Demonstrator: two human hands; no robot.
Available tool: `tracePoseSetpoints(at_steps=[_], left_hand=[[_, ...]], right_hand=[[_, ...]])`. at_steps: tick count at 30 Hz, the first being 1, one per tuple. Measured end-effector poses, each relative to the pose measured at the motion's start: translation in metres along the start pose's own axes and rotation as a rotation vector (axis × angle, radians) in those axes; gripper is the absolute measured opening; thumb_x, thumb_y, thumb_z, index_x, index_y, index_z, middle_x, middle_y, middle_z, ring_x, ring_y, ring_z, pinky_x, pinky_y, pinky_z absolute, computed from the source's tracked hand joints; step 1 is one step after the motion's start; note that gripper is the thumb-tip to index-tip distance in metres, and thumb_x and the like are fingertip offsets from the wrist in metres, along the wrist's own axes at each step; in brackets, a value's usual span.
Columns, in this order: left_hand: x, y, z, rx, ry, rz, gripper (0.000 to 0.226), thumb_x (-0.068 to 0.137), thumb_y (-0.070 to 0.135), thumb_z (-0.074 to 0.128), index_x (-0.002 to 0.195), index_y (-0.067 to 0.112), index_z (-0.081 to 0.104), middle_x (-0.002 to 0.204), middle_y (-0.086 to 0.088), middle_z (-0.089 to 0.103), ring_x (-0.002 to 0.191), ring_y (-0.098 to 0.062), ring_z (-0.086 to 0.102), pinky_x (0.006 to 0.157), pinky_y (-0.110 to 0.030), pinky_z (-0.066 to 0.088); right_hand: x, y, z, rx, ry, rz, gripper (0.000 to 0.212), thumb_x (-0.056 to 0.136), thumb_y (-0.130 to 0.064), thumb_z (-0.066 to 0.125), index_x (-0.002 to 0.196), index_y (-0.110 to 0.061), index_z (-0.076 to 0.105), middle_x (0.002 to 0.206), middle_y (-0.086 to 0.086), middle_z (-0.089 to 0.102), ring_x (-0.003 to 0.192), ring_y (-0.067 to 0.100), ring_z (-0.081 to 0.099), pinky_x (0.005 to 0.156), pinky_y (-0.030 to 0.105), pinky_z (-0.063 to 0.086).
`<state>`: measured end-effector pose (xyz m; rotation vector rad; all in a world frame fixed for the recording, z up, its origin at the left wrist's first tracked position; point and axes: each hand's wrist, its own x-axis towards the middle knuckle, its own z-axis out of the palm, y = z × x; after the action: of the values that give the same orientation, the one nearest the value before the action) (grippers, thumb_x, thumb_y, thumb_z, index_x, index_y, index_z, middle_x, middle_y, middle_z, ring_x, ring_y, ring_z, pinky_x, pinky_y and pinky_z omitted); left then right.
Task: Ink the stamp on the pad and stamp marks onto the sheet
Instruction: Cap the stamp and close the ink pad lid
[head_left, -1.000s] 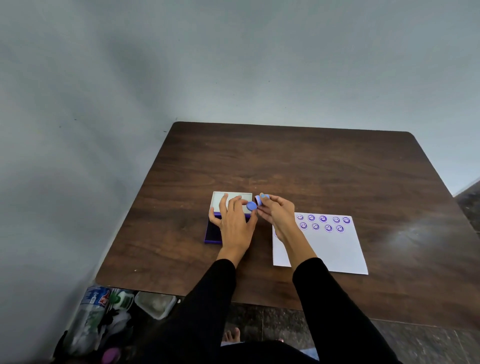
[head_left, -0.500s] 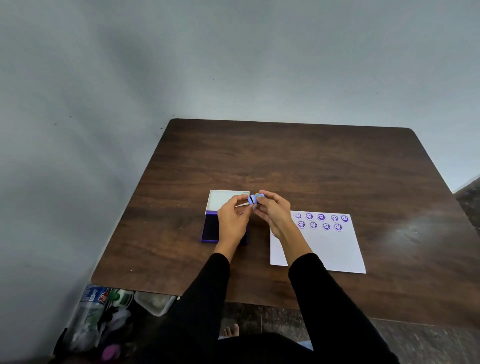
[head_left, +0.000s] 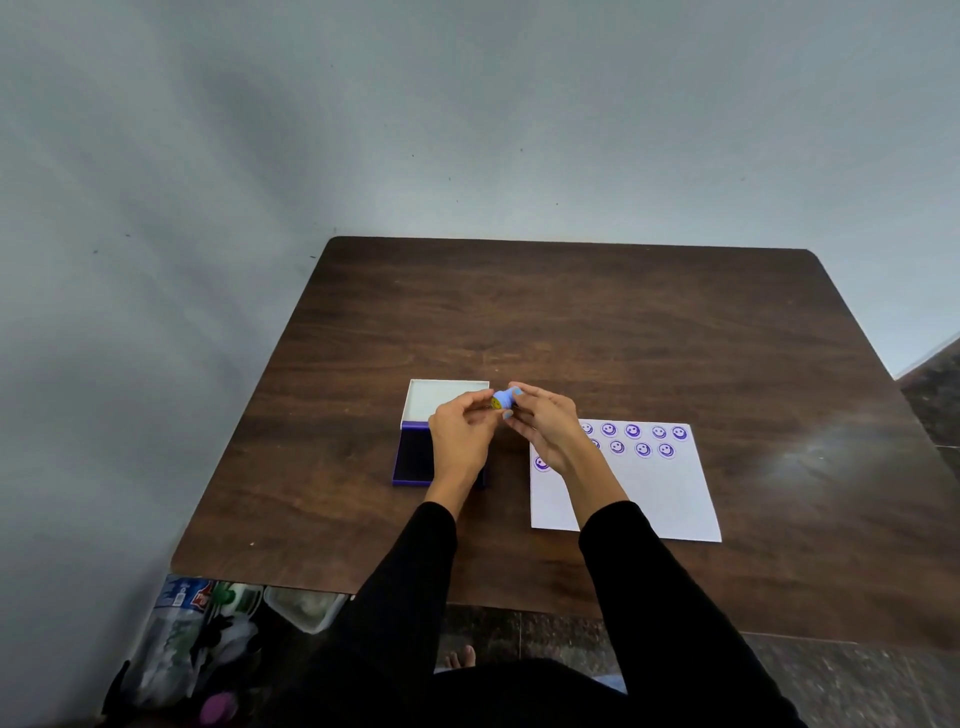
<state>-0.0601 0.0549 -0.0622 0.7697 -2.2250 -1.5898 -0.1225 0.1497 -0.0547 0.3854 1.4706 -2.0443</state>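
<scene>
I've got the stamp (head_left: 503, 400) mid-frame, pinched between left hand (head_left: 460, 439) and right hand (head_left: 545, 431), above the open pad (head_left: 415, 457). Sheet (head_left: 649, 493) to its right on the desk (head_left: 571, 322), marks already on it. Likely re-inking step: next, press stamp face down onto pad.

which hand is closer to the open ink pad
Left. The left hand hovers directly over the ink pad; the right hand is off to its right, toward the sheet.
</scene>
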Motion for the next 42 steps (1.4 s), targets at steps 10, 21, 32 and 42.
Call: tracePoseSetpoints(at_steps=[10,21,32,42], left_hand=[[-0.001,0.006,-0.002,0.044,0.025,-0.008,0.033,0.076,0.012,0.077,0.108,0.005,0.069,0.100,-0.009,0.074,0.078,-0.001,0.062,0.061,0.000,0.045],[0.002,0.001,-0.011,0.082,-0.050,-0.016,0.035,0.072,0.013,0.080,0.105,0.005,0.071,0.095,-0.008,0.074,0.075,-0.002,0.065,0.076,-0.016,0.054],[0.009,0.000,-0.024,0.194,0.036,-0.022,0.031,0.087,-0.003,0.052,0.116,0.002,0.063,0.114,-0.012,0.068,0.098,-0.017,0.065,0.083,-0.017,0.045],[0.026,-0.002,-0.048,0.143,0.191,-0.101,0.031,0.093,0.015,0.054,0.121,0.005,0.059,0.116,-0.012,0.065,0.105,-0.022,0.060,0.095,-0.035,0.048]], right_hand=[[-0.005,-0.003,-0.002,-0.028,-0.028,0.044,0.027,0.089,-0.007,0.060,0.114,0.003,0.061,0.100,0.013,0.068,0.077,0.015,0.066,0.069,0.024,0.056],[-0.003,-0.003,0.003,-0.185,0.010,0.053,0.026,0.087,-0.008,0.064,0.109,0.006,0.063,0.090,0.015,0.068,0.073,0.016,0.065,0.064,0.023,0.057],[0.002,-0.003,0.004,-1.014,0.160,-0.260,0.022,0.080,0.001,0.063,0.100,-0.007,0.070,0.107,0.016,0.070,0.102,0.026,0.063,0.087,0.031,0.050],[0.001,-0.015,0.017,-0.921,0.196,-0.269,0.037,0.080,-0.002,0.049,0.114,-0.010,0.062,0.119,0.012,0.065,0.114,0.025,0.057,0.094,0.029,0.043]])
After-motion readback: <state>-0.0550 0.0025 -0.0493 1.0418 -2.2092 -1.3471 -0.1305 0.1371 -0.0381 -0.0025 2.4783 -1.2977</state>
